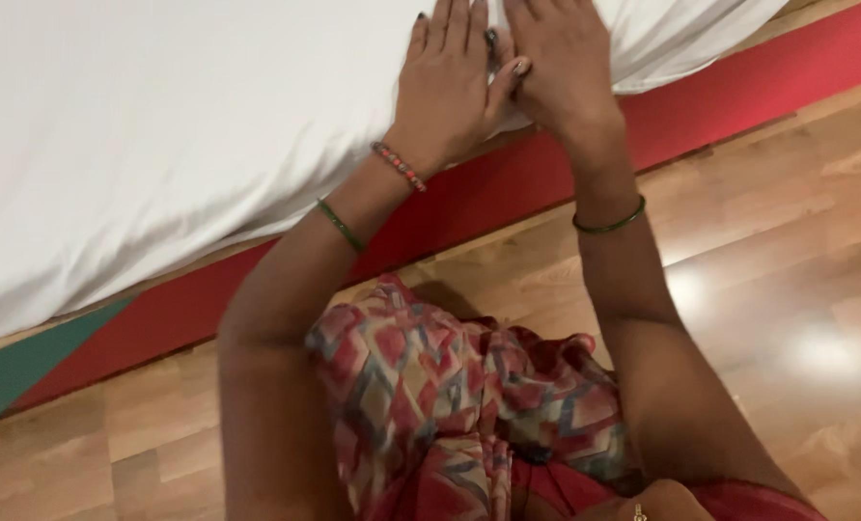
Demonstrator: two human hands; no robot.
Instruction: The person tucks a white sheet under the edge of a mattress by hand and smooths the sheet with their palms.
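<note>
my view's mostly white bed sheet (pixel 160 125), red bed base (pixel 469 198) under its edge, wood floor (pixel 788 289) below that, left hand (pixel 447 82) and right hand (pixel 561 63) both flat, fingers spread, pressing the sheet, gripping nothing

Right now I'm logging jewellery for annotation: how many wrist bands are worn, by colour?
Thin green bangles: 2, one on the left wrist, one on the right wrist
Red beaded bracelet: 1, left wrist
Total: 3
Both hands lie flat on the white bed sheet.
</note>
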